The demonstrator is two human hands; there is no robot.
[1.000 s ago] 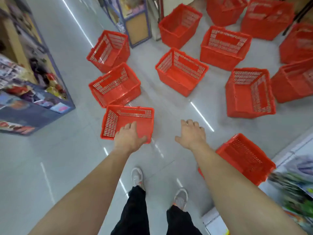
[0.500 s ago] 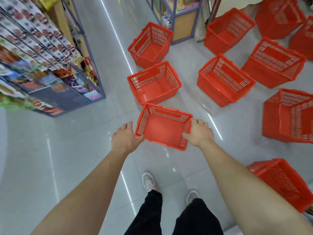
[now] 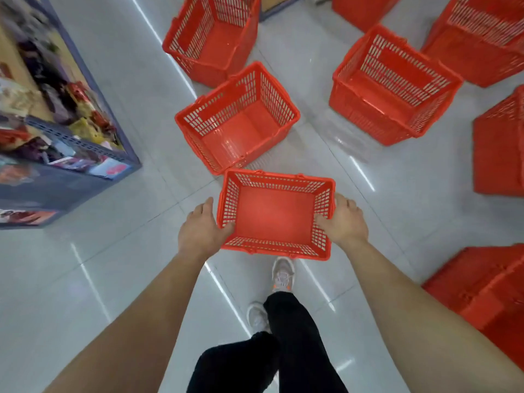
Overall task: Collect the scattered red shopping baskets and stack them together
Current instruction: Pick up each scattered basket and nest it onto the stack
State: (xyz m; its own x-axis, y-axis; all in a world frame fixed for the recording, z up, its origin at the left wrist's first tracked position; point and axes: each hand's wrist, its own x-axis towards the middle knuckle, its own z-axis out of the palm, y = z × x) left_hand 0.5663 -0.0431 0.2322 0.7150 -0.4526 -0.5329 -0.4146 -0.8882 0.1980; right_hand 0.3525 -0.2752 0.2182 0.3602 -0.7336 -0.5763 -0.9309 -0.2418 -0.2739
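Observation:
An empty red shopping basket (image 3: 273,215) is held upright above the floor, straight ahead of me. My left hand (image 3: 200,231) grips its left short wall, thumb hooked inside the rim. My right hand (image 3: 343,221) grips its right short wall the same way. Just beyond it a second red basket (image 3: 236,123) stands upright on the floor, almost touching the held one. A third basket (image 3: 392,83) stands to the right, and another basket (image 3: 211,32) lies farther back.
More red baskets sit at the right edge (image 3: 500,143), the far right corner (image 3: 482,38) and near my right forearm (image 3: 487,299). A blue shelf unit (image 3: 71,154) full of goods borders the left. My feet (image 3: 280,275) stand on glossy grey tiles.
Both hands have closed on the nearest basket's two short sides and raised it off the floor. My view has moved forward, bringing the baskets closer.

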